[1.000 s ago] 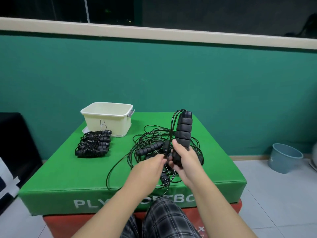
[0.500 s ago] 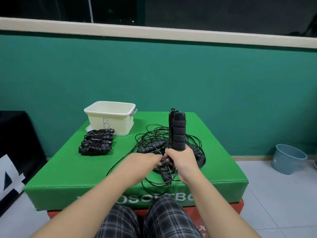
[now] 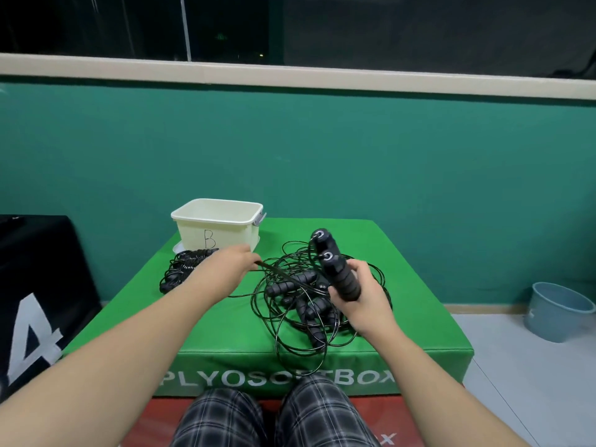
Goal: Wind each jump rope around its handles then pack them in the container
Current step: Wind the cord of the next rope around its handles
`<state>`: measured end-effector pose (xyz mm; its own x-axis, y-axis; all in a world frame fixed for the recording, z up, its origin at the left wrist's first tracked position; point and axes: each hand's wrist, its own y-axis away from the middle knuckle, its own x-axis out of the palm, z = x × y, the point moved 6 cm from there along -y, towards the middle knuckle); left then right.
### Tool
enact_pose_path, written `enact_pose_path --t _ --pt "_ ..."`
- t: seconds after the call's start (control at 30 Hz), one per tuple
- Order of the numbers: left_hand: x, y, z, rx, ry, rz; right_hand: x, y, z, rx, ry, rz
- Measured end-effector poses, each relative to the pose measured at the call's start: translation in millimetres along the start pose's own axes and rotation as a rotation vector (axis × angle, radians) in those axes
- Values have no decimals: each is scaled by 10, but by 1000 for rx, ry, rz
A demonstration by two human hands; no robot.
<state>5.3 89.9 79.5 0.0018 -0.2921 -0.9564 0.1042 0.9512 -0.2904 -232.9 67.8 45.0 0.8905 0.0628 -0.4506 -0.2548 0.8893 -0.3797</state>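
Note:
My right hand (image 3: 362,296) grips two black ribbed jump rope handles (image 3: 335,269) held together, their ends tilted up and to the left. My left hand (image 3: 230,264) pinches that rope's black cord (image 3: 274,271), stretched taut away from the handles toward the left. A tangled pile of loose black jump ropes (image 3: 306,304) lies on the green box under both hands. Wound ropes (image 3: 182,272) lie bundled at the left, partly hidden by my left hand. The cream container (image 3: 219,227) marked "B" stands behind them, open on top.
The green foam plyo box (image 3: 419,285) bears everything; its front edge is close to my knees. A black box (image 3: 38,285) stands at the left. A grey-blue bucket (image 3: 556,309) sits on the tiled floor at the right. A green wall is behind.
My left hand has moved left and away from the handles, pulling the cord out taut. My right hand has tilted the handles from upright to leaning left and lowered them.

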Motion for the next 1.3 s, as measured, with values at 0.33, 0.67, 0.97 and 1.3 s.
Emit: enact_pose_path --t 0.33,0.67,0.97,1.3 --pt "-228 -74 -72 -396 230 -116 -52 13 48 -322 578 -5" --pt "-424 189 -844 -244 939 -155 302 -4 86 -276 1053 14" --pt "-305 503 -1111 4 886 -142 126 -229 401 -57 826 -99" --pt "32 728 -909 49 874 -69 102 -234 635 80 343 31"
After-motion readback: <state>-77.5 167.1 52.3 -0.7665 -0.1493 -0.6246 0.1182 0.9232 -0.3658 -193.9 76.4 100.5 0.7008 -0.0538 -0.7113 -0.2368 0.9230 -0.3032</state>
